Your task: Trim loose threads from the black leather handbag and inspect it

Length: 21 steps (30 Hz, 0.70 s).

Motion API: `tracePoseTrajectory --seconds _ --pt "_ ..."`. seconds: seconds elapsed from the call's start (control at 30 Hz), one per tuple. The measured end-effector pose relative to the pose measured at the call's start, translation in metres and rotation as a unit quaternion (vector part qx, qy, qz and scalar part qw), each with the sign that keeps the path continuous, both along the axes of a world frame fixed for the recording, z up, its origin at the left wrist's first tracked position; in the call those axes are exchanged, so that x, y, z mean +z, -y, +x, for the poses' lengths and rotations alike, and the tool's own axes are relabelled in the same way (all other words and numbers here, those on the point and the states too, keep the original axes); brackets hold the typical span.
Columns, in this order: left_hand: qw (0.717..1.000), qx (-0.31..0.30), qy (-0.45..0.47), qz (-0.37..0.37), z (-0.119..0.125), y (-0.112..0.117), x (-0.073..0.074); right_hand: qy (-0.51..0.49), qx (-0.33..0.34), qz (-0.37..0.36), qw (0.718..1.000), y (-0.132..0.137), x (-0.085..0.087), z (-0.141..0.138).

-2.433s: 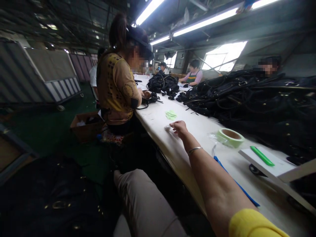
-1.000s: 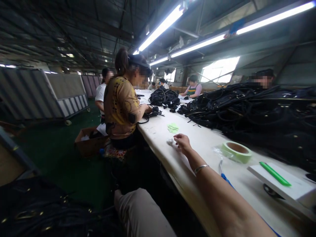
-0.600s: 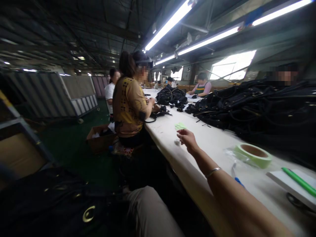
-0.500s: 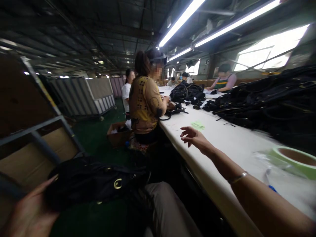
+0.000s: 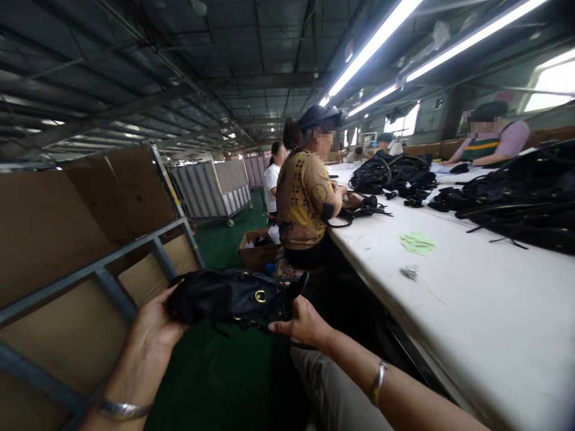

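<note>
One black bag [image 5: 220, 297] with gold-coloured rings is held lengthwise above the green floor [image 5: 211, 377], left of a long white table [image 5: 485, 317]. The left hand [image 5: 156, 320] is closed around its left end; the right hand [image 5: 302, 323] grips its right end, thumb toward the viewer. On the table lie pale green paper pieces [image 5: 417, 242], a small silvery object [image 5: 409, 272] too unclear to name, and heaped black bags [image 5: 530, 203]. A co-worker in a patterned top [image 5: 299, 200] is at the table's near edge.
</note>
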<state>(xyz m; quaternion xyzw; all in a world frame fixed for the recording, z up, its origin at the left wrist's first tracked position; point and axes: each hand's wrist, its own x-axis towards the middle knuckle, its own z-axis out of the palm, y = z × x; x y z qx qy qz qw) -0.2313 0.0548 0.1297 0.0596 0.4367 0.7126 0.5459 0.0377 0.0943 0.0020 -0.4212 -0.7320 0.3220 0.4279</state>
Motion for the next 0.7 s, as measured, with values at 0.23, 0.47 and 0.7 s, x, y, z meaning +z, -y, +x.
tracePoseTrajectory --seconds 0.23,0.47,0.7 --pt "0.999 0.036 -0.013 -0.035 -0.004 0.013 0.001 -0.149 0.079 0.020 0.986 0.009 0.017 -0.042" --pt "0.999 0.027 -0.029 0.020 -0.021 0.007 -0.010 -0.325 0.104 -0.185 0.922 0.019 0.025 -0.056" --pt "0.993 0.026 -0.080 0.078 -0.044 0.008 -0.029 -0.358 0.101 -0.286 0.883 0.014 0.043 -0.038"
